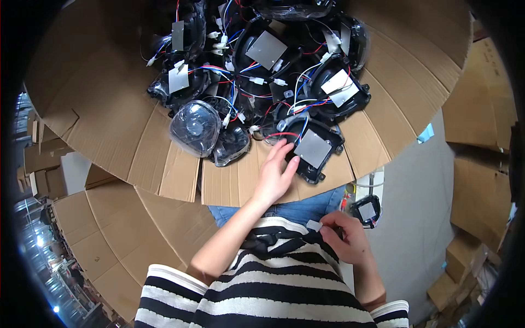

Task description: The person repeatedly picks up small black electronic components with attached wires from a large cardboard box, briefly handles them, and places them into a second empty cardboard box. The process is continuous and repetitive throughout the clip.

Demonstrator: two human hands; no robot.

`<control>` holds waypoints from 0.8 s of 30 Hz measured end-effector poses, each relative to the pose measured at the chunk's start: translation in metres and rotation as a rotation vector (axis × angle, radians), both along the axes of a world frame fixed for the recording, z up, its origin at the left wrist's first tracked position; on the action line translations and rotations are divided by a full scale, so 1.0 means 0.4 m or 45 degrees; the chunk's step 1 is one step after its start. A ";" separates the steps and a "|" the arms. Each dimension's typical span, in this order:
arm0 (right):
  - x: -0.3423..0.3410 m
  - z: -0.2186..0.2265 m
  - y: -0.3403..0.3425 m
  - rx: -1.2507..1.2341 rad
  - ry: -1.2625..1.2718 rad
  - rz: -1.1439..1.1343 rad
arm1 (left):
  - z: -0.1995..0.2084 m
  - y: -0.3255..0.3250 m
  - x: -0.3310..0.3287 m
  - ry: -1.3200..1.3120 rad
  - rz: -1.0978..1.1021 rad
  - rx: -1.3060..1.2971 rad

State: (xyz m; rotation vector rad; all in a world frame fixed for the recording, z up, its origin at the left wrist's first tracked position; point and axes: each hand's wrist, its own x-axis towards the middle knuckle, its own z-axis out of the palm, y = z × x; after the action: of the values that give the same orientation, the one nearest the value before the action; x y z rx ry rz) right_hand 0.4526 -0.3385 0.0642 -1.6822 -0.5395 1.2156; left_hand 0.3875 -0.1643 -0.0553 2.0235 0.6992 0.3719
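Note:
My left hand (275, 176) reaches over the cardboard, its fingers stretched and apart. Its fingertips are at the left edge of a black lamp unit (328, 170) with a grey square plate (313, 148) on its back; how firmly they touch cannot be told. Red, blue and white wires run out near the fingers. Down by my waist, my right hand (349, 239) pinches a small flat pale-grey piece (313, 225) between thumb and forefinger. Just left of my left hand lie a clear-lensed lamp (196, 128) in plastic wrap and a smaller dark lamp part (231, 146).
Several more lamp units (342, 90) with wires and white connectors (257, 80) are heaped on the cardboard (136, 158) ahead. Another black unit (366, 211) lies low beside my right hand. Cardboard boxes (474, 208) stand at the right, above a grey floor (407, 186).

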 end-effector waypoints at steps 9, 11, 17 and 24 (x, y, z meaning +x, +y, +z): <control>0.011 0.000 0.008 0.052 -0.082 0.013 | -0.049 -0.026 0.103 0.181 0.150 -0.172; 0.009 0.001 0.003 0.059 -0.084 0.011 | -0.005 -0.021 0.156 0.308 0.052 -0.187; 0.012 0.005 -0.022 0.058 -0.052 -0.009 | 0.015 -0.020 0.148 0.281 -0.191 -0.086; 0.024 0.002 -0.024 0.075 -0.021 -0.063 | 0.093 0.006 0.021 0.403 -0.660 0.633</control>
State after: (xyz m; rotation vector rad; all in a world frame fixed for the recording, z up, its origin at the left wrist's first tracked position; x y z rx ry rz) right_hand 0.4623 -0.3481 0.0649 -1.6480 -0.5358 1.1408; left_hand 0.3958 -0.1621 -0.0182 2.6750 0.2484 -0.0991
